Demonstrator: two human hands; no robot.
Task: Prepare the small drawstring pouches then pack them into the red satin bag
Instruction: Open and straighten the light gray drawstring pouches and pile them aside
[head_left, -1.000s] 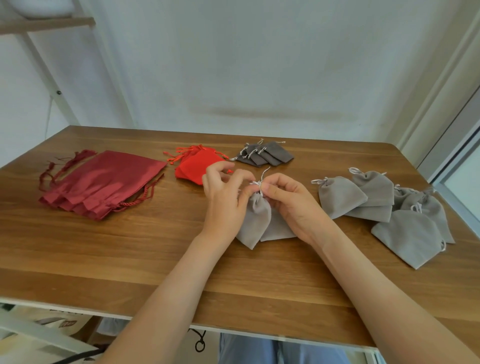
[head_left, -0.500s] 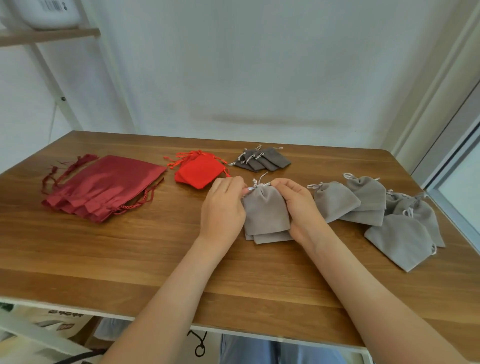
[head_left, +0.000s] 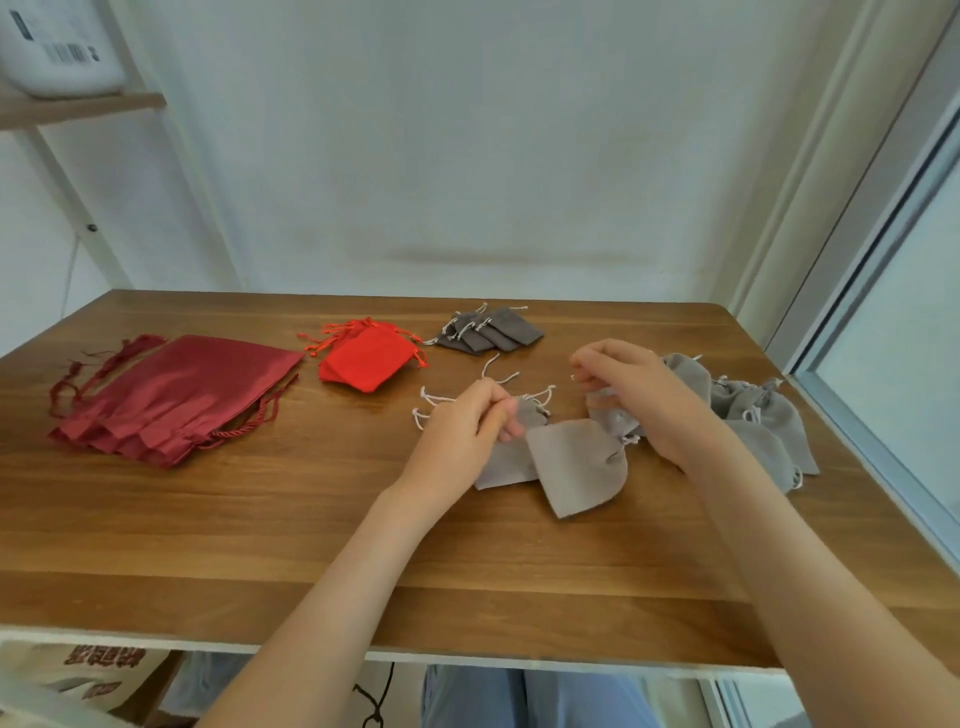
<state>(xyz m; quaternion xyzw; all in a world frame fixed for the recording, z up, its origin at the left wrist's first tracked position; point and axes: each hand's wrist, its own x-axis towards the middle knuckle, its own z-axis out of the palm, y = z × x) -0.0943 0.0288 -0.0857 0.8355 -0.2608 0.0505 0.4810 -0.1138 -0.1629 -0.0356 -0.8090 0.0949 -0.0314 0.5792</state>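
A stack of dark red satin bags (head_left: 171, 395) lies at the table's left. In the middle a light grey drawstring pouch (head_left: 576, 467) lies tilted on the wood, its gathered neck pointing right. My left hand (head_left: 465, 431) pinches the neck of a second grey pouch (head_left: 504, 462), whose white cords trail to the left. My right hand (head_left: 649, 405) is raised a little and pinches the top of another grey pouch (head_left: 608, 413), which partly hides under the fingers. More light grey pouches (head_left: 774, 421) are heaped behind and right of that hand.
Small bright red pouches (head_left: 363, 356) and dark grey pouches (head_left: 491, 332) lie at the back of the wooden table (head_left: 260, 545). A window frame (head_left: 883, 364) runs along the right edge. A shelf (head_left: 78, 104) hangs at the upper left.
My hands have parted from the pouch they held together. The right hand moved right and took another grey pouch; a pouch now lies tilted between the hands.
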